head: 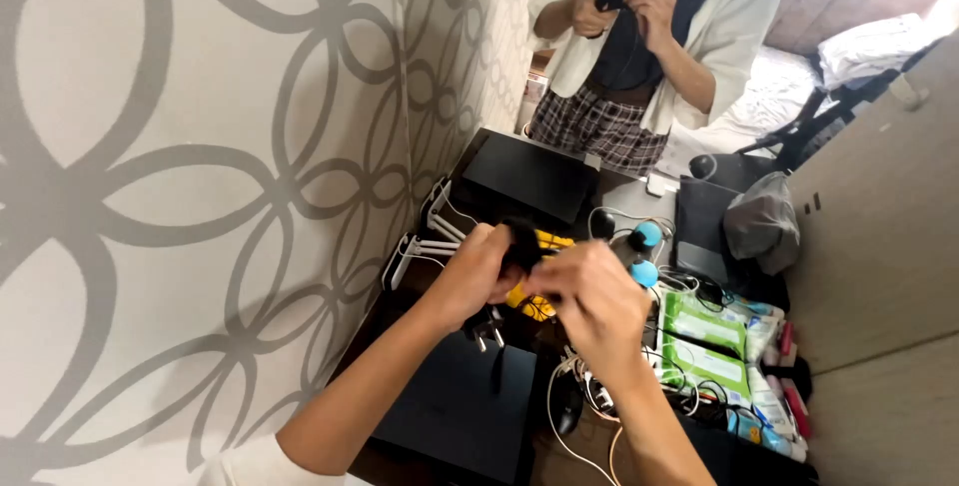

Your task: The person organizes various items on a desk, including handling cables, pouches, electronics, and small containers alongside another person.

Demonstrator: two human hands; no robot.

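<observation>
My left hand and my right hand meet over a cluttered dark desk. Both pinch a small black fuzzy thing between them, the left from the side, the right from below. A black power plug with two metal pins hangs just under my left hand. Something yellow lies on the desk behind my fingers, partly hidden.
Another person stands across the desk, their hands holding a small dark object. On the desk lie black boxes, two blue balls, green wipe packs, white cables and a grey cloth. A patterned wall runs along the left.
</observation>
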